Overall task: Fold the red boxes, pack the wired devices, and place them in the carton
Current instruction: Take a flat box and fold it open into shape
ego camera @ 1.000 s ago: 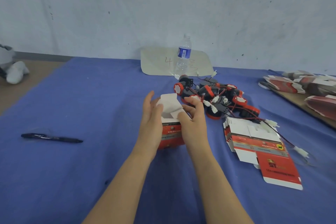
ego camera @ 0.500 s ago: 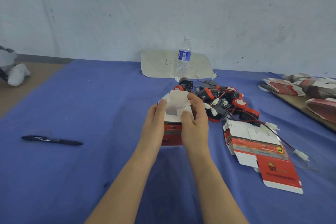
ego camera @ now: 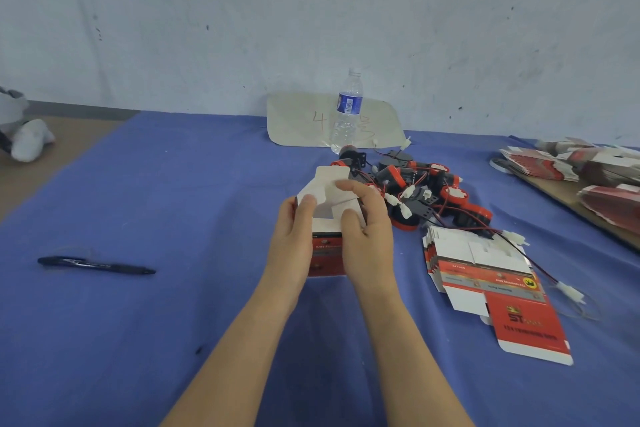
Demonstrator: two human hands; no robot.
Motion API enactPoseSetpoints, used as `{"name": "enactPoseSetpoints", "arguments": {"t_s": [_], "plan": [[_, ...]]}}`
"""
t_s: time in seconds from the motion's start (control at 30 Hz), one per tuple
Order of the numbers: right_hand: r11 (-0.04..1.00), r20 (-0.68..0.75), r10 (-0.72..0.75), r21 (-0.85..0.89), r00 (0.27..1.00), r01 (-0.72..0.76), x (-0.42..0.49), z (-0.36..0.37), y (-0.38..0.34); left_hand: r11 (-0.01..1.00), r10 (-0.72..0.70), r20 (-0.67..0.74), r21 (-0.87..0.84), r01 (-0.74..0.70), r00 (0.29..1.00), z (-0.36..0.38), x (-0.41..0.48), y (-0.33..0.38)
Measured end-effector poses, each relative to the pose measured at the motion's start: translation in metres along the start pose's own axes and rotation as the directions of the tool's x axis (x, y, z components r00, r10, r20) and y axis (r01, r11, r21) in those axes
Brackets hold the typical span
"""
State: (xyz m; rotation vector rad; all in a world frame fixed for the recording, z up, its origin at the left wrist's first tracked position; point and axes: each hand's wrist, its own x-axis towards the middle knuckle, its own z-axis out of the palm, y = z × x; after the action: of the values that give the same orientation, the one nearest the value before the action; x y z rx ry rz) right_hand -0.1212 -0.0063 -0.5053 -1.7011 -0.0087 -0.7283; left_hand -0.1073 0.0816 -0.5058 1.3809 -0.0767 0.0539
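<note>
A red box (ego camera: 325,253) stands upright on the blue cloth at the centre, its white top flaps open. My left hand (ego camera: 294,239) grips its left side, the thumb hooked over the rim. On the other side my right hand (ego camera: 367,232) holds the box, with fingers curled over a white flap. Just behind and to the right lies a tangled heap of red-and-black wired devices (ego camera: 426,194). A stack of flat red boxes (ego camera: 485,274) rests to the right of my right hand.
A black pen (ego camera: 95,264) lies on the left of the blue cloth (ego camera: 173,201). A water bottle (ego camera: 346,111) stands at the back before a beige card (ego camera: 304,121). More flat red boxes (ego camera: 588,177) pile on a board at the far right.
My left hand, open beside the box a second ago, has closed on its left side. Both hands have shifted slightly away from me with the box, and the right fingers press further over the flap.
</note>
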Motion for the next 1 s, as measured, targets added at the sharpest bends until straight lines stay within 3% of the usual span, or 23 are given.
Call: {"name": "enactPoseSetpoints", "arguments": {"t_s": [0.23,0.37,0.5,0.67,0.73,0.83,0.93,1.0], "plan": [[0.997,0.068,0.027,0.076,0.997,-0.032,0.001,-0.002,-0.002,0.995,0.051,-0.040,0.089,-0.048,0.998,-0.001,-0.002,0.002],[0.993,0.080,-0.015,0.118,0.997,0.006,0.000,0.000,-0.007,0.997,0.055,-0.072,0.066,-0.051,0.996,-0.002,0.001,0.004],[0.999,0.150,-0.026,0.051,0.988,0.019,-0.002,-0.002,-0.012,0.997,0.074,-0.095,0.015,-0.072,0.993,-0.007,0.003,0.005],[0.992,0.337,0.077,0.066,0.938,-0.105,-0.006,-0.003,-0.017,0.997,0.069,-0.175,-0.032,-0.076,0.982,-0.017,0.006,0.011],[0.987,0.350,0.113,0.067,0.930,-0.145,-0.007,-0.001,-0.017,0.996,0.083,-0.217,-0.016,-0.089,0.973,-0.019,0.009,0.011],[0.989,0.344,0.140,-0.004,0.928,-0.148,-0.006,-0.001,-0.018,0.985,0.171,-0.260,0.028,-0.169,0.950,-0.018,0.009,0.008],[0.977,0.462,0.202,-0.032,0.864,-0.212,-0.001,-0.010,-0.020,0.960,0.280,-0.240,0.081,-0.269,0.929,-0.021,0.006,0.004],[0.979,0.526,0.204,-0.109,0.826,-0.172,0.003,-0.017,-0.021,0.941,0.333,-0.179,0.124,-0.315,0.926,-0.021,0.006,0.003]]}}
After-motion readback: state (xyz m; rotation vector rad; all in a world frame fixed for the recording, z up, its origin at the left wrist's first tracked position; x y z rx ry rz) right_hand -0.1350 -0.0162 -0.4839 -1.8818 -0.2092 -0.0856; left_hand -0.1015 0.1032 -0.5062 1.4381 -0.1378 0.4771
